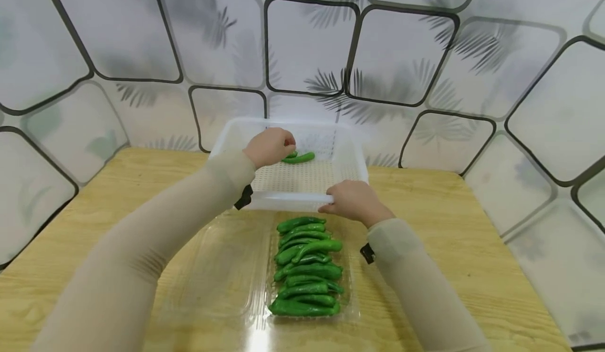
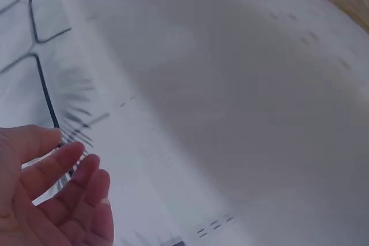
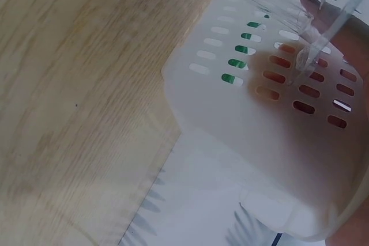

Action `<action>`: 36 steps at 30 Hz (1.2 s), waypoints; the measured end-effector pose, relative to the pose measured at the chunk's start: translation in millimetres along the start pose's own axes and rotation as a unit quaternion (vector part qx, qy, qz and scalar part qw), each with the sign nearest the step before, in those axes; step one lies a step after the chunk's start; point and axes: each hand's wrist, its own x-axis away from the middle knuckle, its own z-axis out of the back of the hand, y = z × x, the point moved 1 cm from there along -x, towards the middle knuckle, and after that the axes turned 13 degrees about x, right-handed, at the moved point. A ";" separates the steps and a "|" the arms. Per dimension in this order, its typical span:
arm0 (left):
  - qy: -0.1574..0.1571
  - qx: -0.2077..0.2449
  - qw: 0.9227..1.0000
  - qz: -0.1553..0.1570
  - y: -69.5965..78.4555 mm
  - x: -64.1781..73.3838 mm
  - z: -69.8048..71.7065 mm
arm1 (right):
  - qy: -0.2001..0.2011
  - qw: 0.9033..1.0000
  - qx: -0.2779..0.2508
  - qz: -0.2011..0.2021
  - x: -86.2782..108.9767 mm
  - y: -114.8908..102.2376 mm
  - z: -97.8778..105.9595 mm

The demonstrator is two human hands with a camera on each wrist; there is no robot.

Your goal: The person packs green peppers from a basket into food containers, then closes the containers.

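Note:
A white perforated plastic basket [image 1: 302, 200] stands at the back of the table, tilted toward me. My right hand [image 1: 352, 200] grips its near rim by the right corner, fingers on the inner side of the wall. Inside the basket lie a few green chili peppers [image 1: 302, 158], partly hidden by my left hand [image 1: 270, 146]. That hand hovers over the basket; in the left wrist view its fingers [image 2: 86, 171] are loosely bent with nothing between them. In front, a clear plastic clamshell box [image 1: 227, 268] lies open, its right half filled with a row of green chili peppers [image 1: 307, 270].
The wooden table [image 1: 425, 278] runs out to both sides of the box and basket. Patterned white wall covering [image 1: 402, 52] rises directly behind the basket and along both sides. In the right wrist view, the basket's slotted wall [image 3: 225, 108] stands over the wood.

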 end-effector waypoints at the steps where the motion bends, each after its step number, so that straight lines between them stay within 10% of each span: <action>1: 0.002 0.009 1.000 0.003 -0.6 -3.8 2.6 | 0.000 1.000 0.000 0.000 0.3 -0.2 -0.1; 13: 0.000 0.013 0.999 0.042 -19.9 -35.5 17.6 | -0.002 1.000 0.016 -0.002 -0.3 -3.2 1.7; 26: -0.178 -0.079 0.975 0.106 -61.3 -66.7 -23.3 | 0.001 1.000 0.029 -0.008 3.9 -2.9 3.3; 36: -0.188 -0.108 0.965 0.149 -78.4 -60.7 -30.4 | -0.002 0.999 0.031 -0.014 5.4 -2.9 2.3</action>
